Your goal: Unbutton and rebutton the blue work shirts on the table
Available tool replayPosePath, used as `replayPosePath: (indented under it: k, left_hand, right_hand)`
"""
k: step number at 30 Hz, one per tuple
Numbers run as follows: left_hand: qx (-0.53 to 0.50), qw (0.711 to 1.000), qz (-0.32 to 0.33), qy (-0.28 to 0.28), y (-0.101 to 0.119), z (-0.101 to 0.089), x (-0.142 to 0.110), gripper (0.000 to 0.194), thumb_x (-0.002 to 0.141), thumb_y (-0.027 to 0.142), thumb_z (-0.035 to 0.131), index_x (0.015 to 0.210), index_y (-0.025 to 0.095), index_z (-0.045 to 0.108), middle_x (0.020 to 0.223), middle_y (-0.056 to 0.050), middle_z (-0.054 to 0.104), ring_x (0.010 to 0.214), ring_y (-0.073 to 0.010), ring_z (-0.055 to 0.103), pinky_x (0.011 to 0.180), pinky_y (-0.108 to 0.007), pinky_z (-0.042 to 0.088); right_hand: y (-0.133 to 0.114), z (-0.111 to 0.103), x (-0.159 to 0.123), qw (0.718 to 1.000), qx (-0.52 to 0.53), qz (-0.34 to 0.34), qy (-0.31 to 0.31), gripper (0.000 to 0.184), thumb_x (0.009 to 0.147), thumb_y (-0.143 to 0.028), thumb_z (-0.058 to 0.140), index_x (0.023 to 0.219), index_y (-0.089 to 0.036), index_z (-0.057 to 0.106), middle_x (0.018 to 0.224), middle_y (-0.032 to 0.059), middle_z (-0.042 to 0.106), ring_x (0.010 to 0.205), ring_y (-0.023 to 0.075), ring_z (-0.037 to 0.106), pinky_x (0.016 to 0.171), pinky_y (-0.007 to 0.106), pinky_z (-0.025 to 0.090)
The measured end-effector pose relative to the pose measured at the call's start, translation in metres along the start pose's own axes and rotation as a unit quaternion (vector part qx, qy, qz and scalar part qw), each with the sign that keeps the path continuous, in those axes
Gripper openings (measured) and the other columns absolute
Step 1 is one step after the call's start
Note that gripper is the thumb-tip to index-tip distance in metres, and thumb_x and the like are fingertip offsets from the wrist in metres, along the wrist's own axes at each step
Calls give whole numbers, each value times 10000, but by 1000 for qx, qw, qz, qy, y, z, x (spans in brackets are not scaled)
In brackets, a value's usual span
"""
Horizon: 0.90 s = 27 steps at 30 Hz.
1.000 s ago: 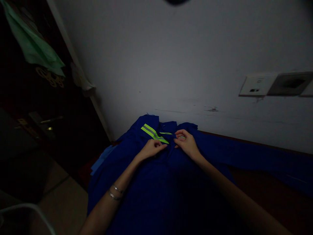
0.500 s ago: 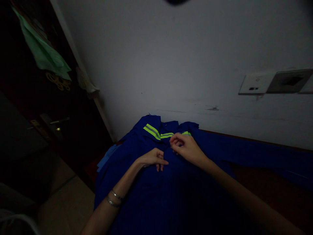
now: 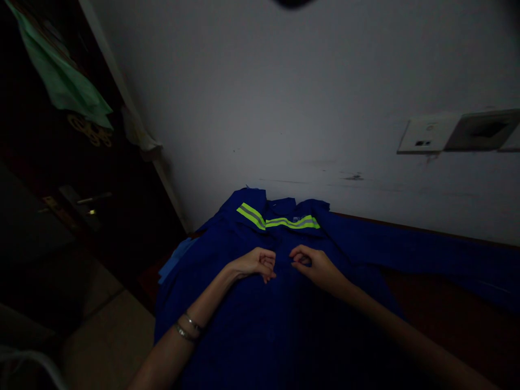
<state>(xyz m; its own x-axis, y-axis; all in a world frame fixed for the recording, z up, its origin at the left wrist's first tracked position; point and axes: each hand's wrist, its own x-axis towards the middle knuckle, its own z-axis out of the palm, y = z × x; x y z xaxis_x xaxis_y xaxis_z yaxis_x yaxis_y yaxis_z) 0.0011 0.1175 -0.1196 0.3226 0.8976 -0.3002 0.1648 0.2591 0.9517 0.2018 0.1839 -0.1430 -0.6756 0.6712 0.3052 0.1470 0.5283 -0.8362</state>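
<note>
A blue work jacket (image 3: 227,303) is spread out, its collar end toward the wall, with a yellow-green and grey reflective band (image 3: 280,222) across the chest. My left hand (image 3: 260,264) is over the middle of the jacket front, its fingers curled in; two bracelets circle its forearm. Just right of it, a small gap away, my right hand (image 3: 314,266) has thumb and forefinger bent toward each other. What either hand's fingertips hold is too dark and small to make out.
Under the jacket shows a dark reddish surface (image 3: 439,319). Behind it rises a white wall (image 3: 244,97) with a socket plate (image 3: 426,135). On the left is a dark door with a handle (image 3: 94,199) and a hanging green cloth (image 3: 60,76). Light blue fabric (image 3: 175,259) lies beside the jacket's left edge.
My right hand has come down from the reflective band, uncovering it, to beside my left hand. My left hand's fingers have curled in more. The view has shifted slightly.
</note>
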Motion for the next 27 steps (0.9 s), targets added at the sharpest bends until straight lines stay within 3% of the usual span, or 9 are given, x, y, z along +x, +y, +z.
replayPosePath:
  k: [7,15,22,27]
  left_hand:
    - [60,997,34,22,-4,-11,19,271,524,218,720,693,116,535,533,39,505,448,-70,487,483,-220,430]
    - [76,991,37,104,7,-16,34,218,601,320,630,584,120,543,503,22,513,430,-67,469,449,-193,384]
    - [109,978,33,176,3,-9,32,341,618,419,614,479,135,487,429,27,477,357,-54,398,385,-185,293]
    - [60,975,55,207,4,-5,26,331,614,422,621,507,135,495,459,36,480,401,-54,411,425,-183,290]
  right_hand:
    - [5,-3,15,993,-90,-55,57,107,718,-147,486,797,-195,541,748,12,585,695,140,551,657,264,423]
    - [10,-3,31,973,-195,-98,74,193,745,-87,406,757,-198,564,770,28,541,743,146,519,704,268,402]
    - [4,-4,29,976,-150,-112,107,181,721,-117,477,796,-208,613,878,48,529,845,165,513,750,293,422]
    - [-15,-6,28,989,-59,-88,106,129,724,-201,531,825,-209,610,840,40,542,705,142,530,557,247,444]
